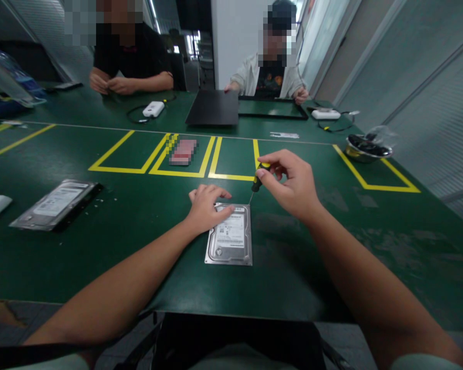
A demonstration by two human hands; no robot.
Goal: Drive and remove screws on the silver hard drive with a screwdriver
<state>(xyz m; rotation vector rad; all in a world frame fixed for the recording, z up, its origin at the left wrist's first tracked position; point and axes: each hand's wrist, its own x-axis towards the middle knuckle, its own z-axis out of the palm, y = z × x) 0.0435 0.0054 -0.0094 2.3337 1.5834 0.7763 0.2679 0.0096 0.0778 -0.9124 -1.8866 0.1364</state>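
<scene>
A silver hard drive (228,246) with a white label lies flat on the green table in front of me. My left hand (208,209) holds it at its far left corner, the thumb across the top of the label and the fingers bent over the far edge. Between the fingers of my right hand (291,180) is a screwdriver (256,184) with a black and yellow handle. It leans slightly, and its thin shaft points down to the drive's far right corner. The exact contact of the tip is too small to make out.
Left of me lies another hard drive (56,205), small bits beside it. Yellow tape (181,173) marks rectangles on the table; a blurred pink item (183,152) sits in one. A metal bowl (368,150) of dark things stands right. Across, one person holds a black panel (213,109) and frame (272,117).
</scene>
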